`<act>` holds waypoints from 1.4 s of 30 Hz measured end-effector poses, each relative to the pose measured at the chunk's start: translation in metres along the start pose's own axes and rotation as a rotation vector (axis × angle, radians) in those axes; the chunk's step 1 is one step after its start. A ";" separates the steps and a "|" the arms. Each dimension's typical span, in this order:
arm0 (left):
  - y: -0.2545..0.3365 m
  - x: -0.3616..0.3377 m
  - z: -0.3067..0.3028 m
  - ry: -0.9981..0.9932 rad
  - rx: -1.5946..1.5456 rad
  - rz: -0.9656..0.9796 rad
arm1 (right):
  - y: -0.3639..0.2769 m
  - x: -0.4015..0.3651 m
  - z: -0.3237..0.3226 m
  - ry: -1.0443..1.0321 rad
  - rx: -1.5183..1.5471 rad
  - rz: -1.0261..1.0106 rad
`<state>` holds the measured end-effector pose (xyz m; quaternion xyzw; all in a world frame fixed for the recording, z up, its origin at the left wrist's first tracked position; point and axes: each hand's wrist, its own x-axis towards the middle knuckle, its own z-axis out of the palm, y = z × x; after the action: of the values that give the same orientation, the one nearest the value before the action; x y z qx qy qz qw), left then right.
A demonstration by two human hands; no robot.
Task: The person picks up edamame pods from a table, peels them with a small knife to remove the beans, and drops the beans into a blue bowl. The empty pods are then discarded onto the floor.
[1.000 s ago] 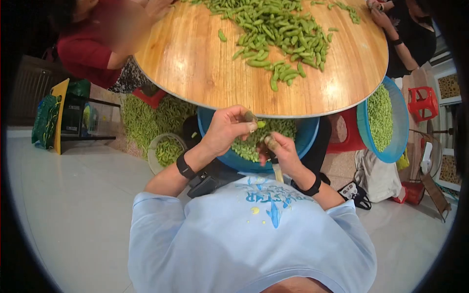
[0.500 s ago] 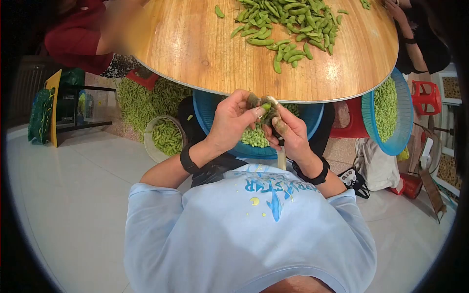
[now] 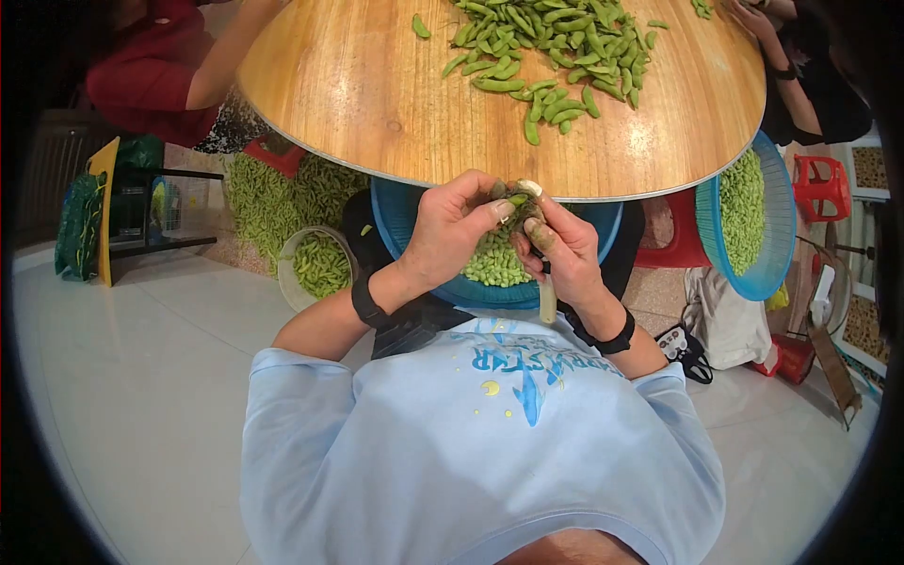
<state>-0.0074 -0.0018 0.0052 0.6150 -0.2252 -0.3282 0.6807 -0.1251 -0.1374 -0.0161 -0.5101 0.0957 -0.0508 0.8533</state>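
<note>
My left hand and my right hand meet just below the table's near edge, above a blue basket of shelled green beans. A green pod is pinched between the fingertips, with my left thumb and fingers closed on it. My right fingers are curled at the pod's other side, and a pale handle-like piece sticks out below them; what it belongs to is hidden. Both hands have dark stained fingertips. A heap of green pods lies on the wooden table.
Pods fill a bucket and cover the floor at the left. Another blue basket of beans stands at the right, near a red stool. One person in red and another in black are at the table.
The pod between my hands has shifted slightly and my right hand has turned a little, with the pale piece lower. The arm of the person in red has moved.
</note>
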 end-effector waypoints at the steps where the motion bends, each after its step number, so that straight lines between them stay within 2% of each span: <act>1: 0.000 0.002 -0.003 -0.035 -0.064 -0.058 | 0.001 0.001 0.000 -0.002 -0.001 -0.003; 3: 0.001 0.006 -0.008 -0.072 -0.130 -0.114 | 0.001 0.001 0.000 0.003 -0.008 -0.043; 5: 0.003 0.009 -0.011 -0.152 -0.306 -0.263 | -0.001 0.001 -0.002 -0.018 0.022 -0.038; 6: 0.002 0.010 -0.012 -0.151 -0.307 -0.263 | -0.002 0.001 -0.003 -0.041 0.054 -0.033; 7: 0.001 0.012 -0.011 -0.183 -0.447 -0.336 | -0.002 0.001 -0.005 -0.040 0.054 -0.033; 8: 0.000 0.013 -0.010 -0.218 -0.587 -0.409 | -0.003 0.002 -0.006 -0.080 0.153 -0.007; 10: 0.002 0.014 -0.007 -0.239 -0.618 -0.422 | -0.006 0.002 -0.009 -0.125 0.249 0.015; 12: 0.004 0.017 -0.007 -0.261 -0.649 -0.443 | -0.007 0.000 -0.011 -0.112 0.045 -0.079; 13: 0.005 0.018 -0.009 -0.306 -0.736 -0.484 | -0.005 0.003 -0.013 -0.108 0.044 -0.077; 15: 0.004 0.017 -0.008 -0.352 -0.822 -0.525 | 0.000 0.011 -0.016 -0.032 -0.774 -0.630; 16: 0.002 0.018 -0.006 -0.281 -0.628 -0.442 | -0.001 0.008 -0.015 -0.032 -0.775 -0.633; 17: 0.001 0.019 -0.004 -0.209 -0.435 -0.355 | -0.005 0.002 -0.012 0.025 -0.621 -0.444; 18: 0.002 0.019 0.000 -0.208 -0.436 -0.352 | -0.007 -0.001 -0.010 0.079 -0.466 -0.253; 19: 0.004 0.019 0.004 -0.187 -0.389 -0.342 | -0.006 0.000 -0.010 0.076 -0.467 -0.253; 21: 0.008 0.016 0.004 -0.160 -0.341 -0.334 | 0.001 0.002 -0.006 0.239 -0.477 -0.215; 22: 0.010 0.014 0.001 -0.175 -0.222 -0.298 | 0.000 0.003 -0.006 0.235 -0.474 -0.212; 23: 0.014 0.011 -0.004 -0.186 -0.103 -0.258 | -0.004 0.005 -0.007 0.167 -0.658 -0.348; 24: 0.029 0.005 -0.014 -0.217 0.276 -0.101 | -0.007 0.007 -0.010 0.094 -0.840 -0.491; 25: 0.047 -0.003 -0.030 -0.246 0.657 0.061 | -0.008 0.002 -0.015 0.063 -0.803 -0.404; 27: 0.065 -0.012 -0.066 -0.351 1.149 0.121 | -0.012 0.002 -0.025 0.130 -0.688 -0.357; 28: 0.076 -0.016 -0.081 -0.434 1.386 -0.064 | -0.015 0.004 -0.025 0.197 -0.571 -0.299; 29: 0.083 -0.018 -0.093 -0.467 1.518 -0.115 | -0.023 0.008 -0.024 0.239 -0.471 -0.252; 30: 0.086 -0.011 -0.095 -0.456 1.526 -0.113 | -0.035 0.014 -0.021 0.256 -0.453 -0.244; 33: 0.091 0.035 -0.105 -0.174 1.405 0.355 | -0.032 0.034 -0.023 0.264 -0.419 -0.237; 34: 0.086 0.060 -0.109 -0.088 1.344 0.483 | -0.019 0.039 -0.028 0.264 -0.486 -0.309; 36: 0.074 0.114 -0.123 -0.103 1.375 0.613 | -0.016 0.045 -0.030 0.256 -0.562 -0.383; 38: 0.056 0.165 -0.134 -0.062 1.385 0.858 | -0.022 0.047 -0.029 0.262 -0.530 -0.300; 42: 0.034 0.201 -0.143 -0.004 1.586 0.846 | -0.017 0.045 -0.031 0.268 -0.517 -0.324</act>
<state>0.2368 -0.0478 -0.0010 0.7695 -0.5944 0.2007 0.1194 -0.0873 -0.1809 -0.0204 -0.7071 0.1344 -0.2266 0.6562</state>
